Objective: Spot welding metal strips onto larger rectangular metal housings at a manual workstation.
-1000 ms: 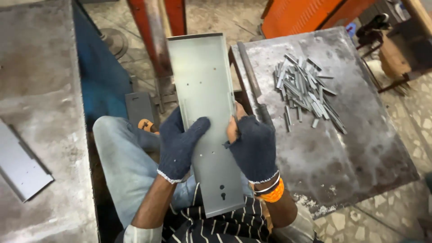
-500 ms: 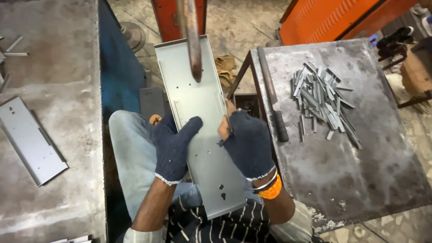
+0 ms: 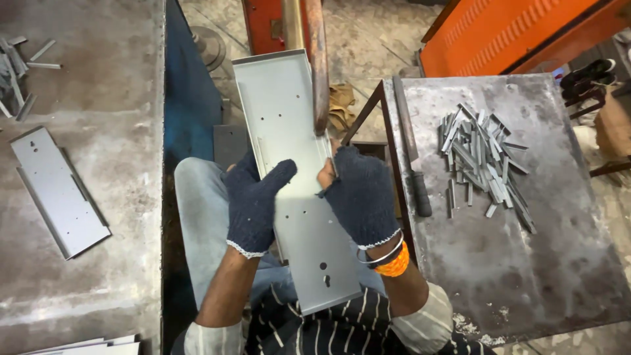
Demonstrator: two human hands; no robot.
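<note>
gritty workshop floor — steel tables (image 3: 526,263) flank gloved hands.

Both gloved hands gripped a long grey metal panel (image 3: 289,164) lengthwise over the lap. The left hand (image 3: 253,200) clasped its left edge, thumb lying across the face; the right hand (image 3: 360,197) clasped the right edge, with bangles and an orange band at the wrist. The panel had raised side lips and small holes. A rusty bar (image 3: 318,66) crossed above its far right edge. On the right table (image 3: 526,263) lay a pile of short metal strips (image 3: 483,167) and a dark rod (image 3: 411,148) near the table's left edge. On the left bench (image 3: 98,263) lay another panel (image 3: 58,190), with loose strips (image 3: 20,79) at the far corner.
</note>
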